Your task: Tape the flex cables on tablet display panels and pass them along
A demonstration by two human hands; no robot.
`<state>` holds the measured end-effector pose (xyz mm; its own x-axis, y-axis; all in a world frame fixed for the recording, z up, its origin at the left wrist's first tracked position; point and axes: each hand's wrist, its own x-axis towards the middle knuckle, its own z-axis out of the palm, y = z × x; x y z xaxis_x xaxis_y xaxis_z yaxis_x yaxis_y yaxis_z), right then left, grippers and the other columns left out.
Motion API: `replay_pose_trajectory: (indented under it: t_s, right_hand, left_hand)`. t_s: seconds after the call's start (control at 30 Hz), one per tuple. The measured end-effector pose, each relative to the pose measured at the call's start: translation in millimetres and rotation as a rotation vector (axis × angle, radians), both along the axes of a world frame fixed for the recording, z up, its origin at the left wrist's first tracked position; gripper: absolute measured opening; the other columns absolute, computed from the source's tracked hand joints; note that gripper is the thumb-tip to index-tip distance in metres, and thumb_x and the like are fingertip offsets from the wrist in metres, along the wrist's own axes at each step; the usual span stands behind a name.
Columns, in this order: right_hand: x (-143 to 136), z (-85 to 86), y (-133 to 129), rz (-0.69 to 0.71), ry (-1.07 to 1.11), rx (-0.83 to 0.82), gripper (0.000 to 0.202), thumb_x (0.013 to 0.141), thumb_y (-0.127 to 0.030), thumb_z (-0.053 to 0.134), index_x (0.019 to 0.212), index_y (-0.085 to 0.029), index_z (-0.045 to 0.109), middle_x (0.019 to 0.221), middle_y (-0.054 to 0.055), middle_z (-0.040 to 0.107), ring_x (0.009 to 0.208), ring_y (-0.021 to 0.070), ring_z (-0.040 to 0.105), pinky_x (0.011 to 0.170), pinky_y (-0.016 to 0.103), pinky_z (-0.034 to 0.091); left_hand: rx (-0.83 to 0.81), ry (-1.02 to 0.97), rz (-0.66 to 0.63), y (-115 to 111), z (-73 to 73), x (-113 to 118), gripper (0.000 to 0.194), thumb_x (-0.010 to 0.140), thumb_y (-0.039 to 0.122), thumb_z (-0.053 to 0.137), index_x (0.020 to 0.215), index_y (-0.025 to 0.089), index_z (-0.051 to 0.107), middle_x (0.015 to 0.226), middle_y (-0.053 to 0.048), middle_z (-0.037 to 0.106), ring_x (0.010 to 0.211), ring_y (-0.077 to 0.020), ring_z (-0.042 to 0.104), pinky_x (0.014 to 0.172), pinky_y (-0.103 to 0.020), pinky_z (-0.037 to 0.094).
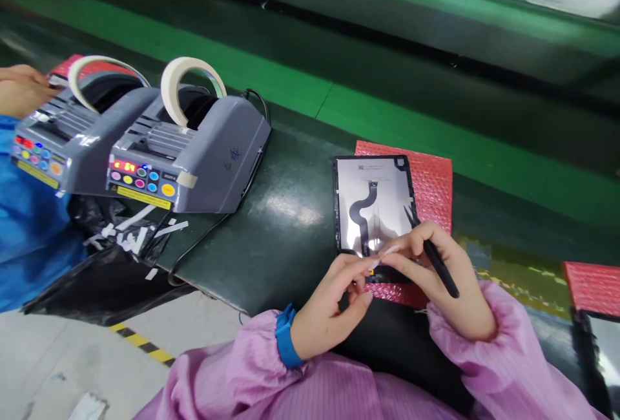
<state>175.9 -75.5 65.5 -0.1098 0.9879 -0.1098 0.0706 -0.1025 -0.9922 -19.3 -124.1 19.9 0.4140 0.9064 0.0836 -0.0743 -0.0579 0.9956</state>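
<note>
Silver-backed display panel (pixel 390 190), black-framed, with sinuous black flex cable (pixel 364 236), lying on red bubble wrap (pixel 433 194). Right hand (pixel 462 274) grasps black tweezers (pixel 440 268); left hand's (pixel 329 310) grip, at the panel's lower edge, cannot be told.

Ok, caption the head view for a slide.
Right hand, holding tweezers, and left hand close together over a panel on red bubble wrap.

On your left stands a gray tape dispenser (pixel 213 174) with a lit red display, beside a second dispenser (pixel 92 155); each bears a pale tape roll (pixel 170 94). Below them, white scraps (pixel 140 239) lie on black plastic (pixel 97 291), near a co-worker's blue sleeve (pixel 29 232). Yellow-and-black striping (pixel 140 343) marks the floor (pixel 62 355) to your left.
</note>
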Motion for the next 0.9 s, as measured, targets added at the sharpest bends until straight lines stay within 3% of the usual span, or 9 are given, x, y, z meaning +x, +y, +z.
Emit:
replay_pose_trajectory:
  t_s: [0.13, 0.3, 0.47, 0.6, 0.73, 0.9]
  right_hand:
    - [-1.6, -2.8, 28.2, -0.049, -0.05, 0.021, 0.043, 0.086, -0.038, 0.082, 0.079, -0.026, 0.042, 0.081, -0.002, 0.072, 0.067, 0.0141, 0.065, 0.061, 0.026, 0.051]
    - [-14.4, -23.4, 58.6, 0.063, -0.252, 0.066, 0.05, 0.081, -0.054, 0.082, 0.078, -0.027, 0.041, 0.073, -0.001, 0.067, 0.064, 0.0177, 0.061, 0.063, 0.032, 0.047]
    - [-23.3, -39.8, 65.6, 0.089, -0.435, 0.143, 0.049, 0.089, -0.062, 0.069, 0.077, -0.027, 0.038, 0.074, 0.002, 0.071, 0.063, 0.0203, 0.063, 0.071, 0.038, 0.045]
    - [-23.2, -39.9, 66.4, 0.088, -0.511, 0.162, 0.048, 0.088, -0.059, 0.07, 0.076, -0.026, 0.037, 0.074, 0.001, 0.071, 0.065, 0.0215, 0.065, 0.078, 0.04, 0.045]
    - [-26.3, -41.3, 71.0, 0.046, -0.531, 0.154, 0.05, 0.083, -0.06, 0.075, 0.078, -0.027, 0.037, 0.076, -0.001, 0.071, 0.063, 0.0202, 0.062, 0.08, 0.041, 0.045]
    - [-28.1, -48.8, 93.9, -0.068, -0.532, 0.179, 0.05, 0.08, -0.054, 0.079, 0.086, -0.028, 0.036, 0.084, -0.001, 0.065, 0.072, 0.0202, 0.06, 0.074, 0.036, 0.047]
  left_hand:
    - [0.091, 0.222, 0.094, 7.9, 0.2, -6.7, 0.058, 0.105, 0.013, 0.043, 0.16, 0.029, 0.035, 0.121, -0.01, 0.055, 0.098, -0.0163, 0.06, 0.088, -0.031, 0.057]
    - [0.464, 0.674, 0.175, 24.4, -0.2, -17.6, 0.04, 0.099, 0.009, 0.048, 0.135, 0.021, 0.062, 0.127, -0.011, 0.064, 0.122, -0.0279, 0.053, 0.106, -0.048, 0.051]
    - [0.631, 0.869, 0.14, 33.2, -4.8, -20.1, 0.037, 0.097, 0.009, 0.048, 0.129, 0.016, 0.067, 0.133, -0.01, 0.069, 0.132, -0.0334, 0.05, 0.114, -0.054, 0.045]
    - [0.623, 0.96, 0.046, 34.5, -9.3, -17.5, 0.041, 0.101, 0.016, 0.048, 0.139, 0.017, 0.062, 0.147, -0.009, 0.062, 0.15, -0.0385, 0.036, 0.123, -0.065, 0.031]
    - [0.569, 0.998, -0.04, 34.7, -13.0, -16.9, 0.042, 0.104, 0.024, 0.047, 0.145, 0.018, 0.059, 0.155, -0.009, 0.056, 0.155, -0.0408, 0.031, 0.123, -0.067, 0.03]
    - [0.566, 1.005, -0.057, 31.9, -15.8, -18.3, 0.05, 0.103, 0.045, 0.055, 0.147, 0.021, 0.057, 0.159, -0.007, 0.051, 0.155, -0.0459, 0.027, 0.123, -0.067, 0.029]
